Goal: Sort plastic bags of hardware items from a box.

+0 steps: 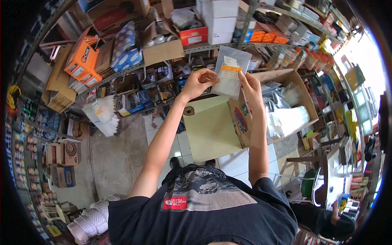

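Observation:
A clear plastic bag (231, 81) with a white paper slip and an orange-and-white label is held up at the top centre. My right hand (252, 87) pinches its right edge, thumb and fingers closed on the plastic. At the bag's left edge is my left hand (199, 84), its thumb and fingertips together; whether they grip the plastic is hard to tell. Below the bag stands a pale yellow-green tabletop (211, 128). On its right lies an open cardboard box (306, 122) holding several clear plastic packets (288, 119).
Metal shelves (196, 47) packed with boxes curve around the front. A bundle of clear bags (104, 113) hangs at the left. Rolled white woven material (92, 219) lies lower left. At the lower right are a green chair (309, 183) and another person's hand (335, 212).

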`<move>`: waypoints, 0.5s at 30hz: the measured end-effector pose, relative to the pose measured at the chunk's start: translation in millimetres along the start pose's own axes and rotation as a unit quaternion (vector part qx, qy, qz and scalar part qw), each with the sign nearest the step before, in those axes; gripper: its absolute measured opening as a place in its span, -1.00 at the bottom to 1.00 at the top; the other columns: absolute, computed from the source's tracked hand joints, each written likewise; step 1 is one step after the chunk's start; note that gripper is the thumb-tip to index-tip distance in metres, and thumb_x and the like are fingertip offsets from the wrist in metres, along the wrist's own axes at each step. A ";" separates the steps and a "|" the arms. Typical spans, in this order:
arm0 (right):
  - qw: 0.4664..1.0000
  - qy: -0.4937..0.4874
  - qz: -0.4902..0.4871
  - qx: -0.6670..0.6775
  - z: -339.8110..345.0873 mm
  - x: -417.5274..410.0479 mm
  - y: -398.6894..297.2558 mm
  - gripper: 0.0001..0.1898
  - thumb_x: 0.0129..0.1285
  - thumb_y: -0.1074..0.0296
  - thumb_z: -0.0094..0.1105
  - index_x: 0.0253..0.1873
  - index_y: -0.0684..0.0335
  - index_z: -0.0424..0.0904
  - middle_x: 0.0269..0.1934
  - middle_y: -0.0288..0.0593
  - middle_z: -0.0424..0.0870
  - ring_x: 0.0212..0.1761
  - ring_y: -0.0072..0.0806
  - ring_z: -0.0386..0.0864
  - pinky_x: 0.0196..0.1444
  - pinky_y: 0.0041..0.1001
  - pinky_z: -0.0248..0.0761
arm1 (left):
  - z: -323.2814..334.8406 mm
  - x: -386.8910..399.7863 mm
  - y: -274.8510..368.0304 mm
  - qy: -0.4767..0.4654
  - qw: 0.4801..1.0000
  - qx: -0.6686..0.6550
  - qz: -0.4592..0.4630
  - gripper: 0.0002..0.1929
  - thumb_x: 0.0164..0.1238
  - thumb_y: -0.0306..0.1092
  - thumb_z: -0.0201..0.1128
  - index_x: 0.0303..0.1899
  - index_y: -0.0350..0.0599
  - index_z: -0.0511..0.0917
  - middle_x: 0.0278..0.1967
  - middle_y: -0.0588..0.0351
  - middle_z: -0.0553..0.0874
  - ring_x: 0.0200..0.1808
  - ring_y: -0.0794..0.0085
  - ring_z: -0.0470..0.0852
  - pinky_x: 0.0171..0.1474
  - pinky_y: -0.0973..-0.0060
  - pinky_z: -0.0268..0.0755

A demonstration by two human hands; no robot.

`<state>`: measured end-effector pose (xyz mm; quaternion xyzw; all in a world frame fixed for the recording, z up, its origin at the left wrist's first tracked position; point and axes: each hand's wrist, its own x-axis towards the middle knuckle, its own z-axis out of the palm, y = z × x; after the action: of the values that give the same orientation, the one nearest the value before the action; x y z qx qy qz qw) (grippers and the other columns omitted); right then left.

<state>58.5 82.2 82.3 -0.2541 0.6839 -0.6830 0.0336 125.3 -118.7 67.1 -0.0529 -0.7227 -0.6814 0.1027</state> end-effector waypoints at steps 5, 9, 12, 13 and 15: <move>0.995 -0.071 0.023 0.062 75.3 7.6 5.4 -0.57 0.44 0.03 0.01 -0.36 0.32 0.50 -0.53 -0.54 0.28 -0.48 -0.77 0.12 -0.47 -0.63 -0.02 | -70.7 -46.0 15.1 0.056 0.998 0.031 -0.001 -0.80 0.22 -0.34 0.38 -0.19 -0.18 0.61 -0.33 0.26 0.69 -0.26 0.67 0.61 -0.15 0.66 0.44; 0.989 -0.125 0.046 0.060 164.9 0.1 -4.1 -0.57 0.45 0.04 -0.02 -0.14 0.37 0.60 -0.45 -0.51 0.42 -0.40 -0.78 0.22 -0.34 -0.67 0.15 | -146.7 -100.5 9.3 0.110 0.994 0.015 -0.020 -0.77 0.22 -0.29 0.39 -0.19 -0.21 0.62 -0.32 0.23 0.70 -0.29 0.65 0.62 -0.18 0.64 0.44; 0.979 -0.166 0.066 0.098 243.2 -6.1 0.9 -0.58 0.45 0.05 -0.02 -0.15 0.38 0.58 -0.46 -0.52 0.42 -0.43 -0.78 0.21 -0.36 -0.65 0.15 | -204.5 -140.9 1.9 0.165 0.986 0.017 -0.006 -0.75 0.24 -0.25 0.37 -0.21 -0.24 0.60 -0.35 0.23 0.68 -0.31 0.66 0.60 -0.20 0.65 0.43; 0.975 -0.190 0.069 0.098 268.3 -7.8 2.6 -0.58 0.45 0.05 -0.02 -0.15 0.38 0.58 -0.46 -0.52 0.42 -0.43 -0.78 0.21 -0.36 -0.65 0.15 | -221.8 -156.3 3.2 0.184 0.983 0.017 -0.006 -0.74 0.24 -0.23 0.37 -0.22 -0.25 0.60 -0.36 0.23 0.68 -0.32 0.66 0.60 -0.21 0.65 0.43; 0.974 -0.203 0.075 0.069 314.4 -9.1 6.3 -0.60 0.43 0.04 0.01 -0.18 0.35 0.58 -0.48 -0.51 0.40 -0.45 -0.77 0.20 -0.39 -0.64 0.13 | -255.7 -185.6 3.2 0.223 0.975 0.017 -0.021 -0.72 0.26 -0.21 0.35 -0.22 -0.26 0.59 -0.37 0.23 0.67 -0.32 0.66 0.59 -0.22 0.67 0.42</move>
<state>188.1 -203.0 53.3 -0.3325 0.6310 -0.6583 0.2406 326.1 -361.2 42.1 0.1173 -0.6941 -0.6658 0.2475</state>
